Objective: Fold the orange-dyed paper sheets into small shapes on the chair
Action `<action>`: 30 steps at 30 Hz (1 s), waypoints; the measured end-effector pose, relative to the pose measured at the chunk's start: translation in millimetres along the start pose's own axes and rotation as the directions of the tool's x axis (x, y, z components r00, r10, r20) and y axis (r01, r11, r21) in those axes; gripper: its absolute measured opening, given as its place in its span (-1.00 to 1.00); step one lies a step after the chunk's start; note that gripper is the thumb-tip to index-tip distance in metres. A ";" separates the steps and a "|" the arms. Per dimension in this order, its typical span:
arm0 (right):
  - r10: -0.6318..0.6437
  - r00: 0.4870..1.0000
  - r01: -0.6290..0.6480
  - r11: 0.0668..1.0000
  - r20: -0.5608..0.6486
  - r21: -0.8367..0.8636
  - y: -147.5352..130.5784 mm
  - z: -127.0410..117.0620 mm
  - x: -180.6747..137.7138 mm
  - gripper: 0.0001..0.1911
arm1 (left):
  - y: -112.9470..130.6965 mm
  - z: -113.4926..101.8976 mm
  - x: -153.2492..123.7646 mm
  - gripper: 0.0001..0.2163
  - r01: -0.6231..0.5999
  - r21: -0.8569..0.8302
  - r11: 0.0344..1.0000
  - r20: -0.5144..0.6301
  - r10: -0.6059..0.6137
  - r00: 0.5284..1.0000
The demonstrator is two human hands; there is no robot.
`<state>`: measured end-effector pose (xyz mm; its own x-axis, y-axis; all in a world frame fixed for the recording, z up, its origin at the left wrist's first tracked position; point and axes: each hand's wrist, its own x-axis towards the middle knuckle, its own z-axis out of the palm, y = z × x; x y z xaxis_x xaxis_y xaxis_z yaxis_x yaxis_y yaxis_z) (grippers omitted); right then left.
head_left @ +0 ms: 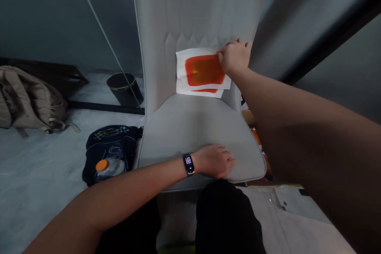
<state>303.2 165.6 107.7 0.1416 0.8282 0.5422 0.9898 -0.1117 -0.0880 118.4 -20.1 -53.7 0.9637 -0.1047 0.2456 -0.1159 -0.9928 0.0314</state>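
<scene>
Pressing against the pale chair's backrest (193, 8), my right hand (235, 56) has its grip closed on the upper right corner of a white sheet (204, 70) with an orange patch. A second such sheet peeks out beneath. The paper sits at twelve o'clock, just above the seat (190, 127). My left hand (214, 161) lies flat at six o'clock on the seat's front edge, grip spread wide and holding nothing, with a wristband (188, 164) behind it. At eight o'clock a dark bag (110, 143) carrying an orange-capped bottle (108, 165) rests on the floor (35, 174).
</scene>
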 end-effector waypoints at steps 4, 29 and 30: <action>-0.146 0.988 0.151 0.984 -0.051 0.090 1.2 -9.8 -3.1 -0.74 | -0.3 2.7 -1.0 -0.89 -0.004 0.007 1.000 -0.006 0.004 1.000; -0.654 0.737 0.644 0.756 0.170 0.115 8.8 51.5 -143.6 -0.74 | 4.0 -2.7 -0.7 -0.87 0.014 0.031 0.999 0.027 -0.015 1.000; -0.658 0.730 0.646 0.752 0.182 0.128 9.4 53.3 -151.6 -0.73 | 3.9 -2.5 -0.7 -0.87 0.012 0.030 0.999 0.027 -0.012 1.000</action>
<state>290.4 68.3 -19.9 -0.5503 0.7786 0.3016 0.8347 0.5215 0.1768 116.7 -23.7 -51.3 0.9712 -0.0939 0.2191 -0.0974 -0.9952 0.0053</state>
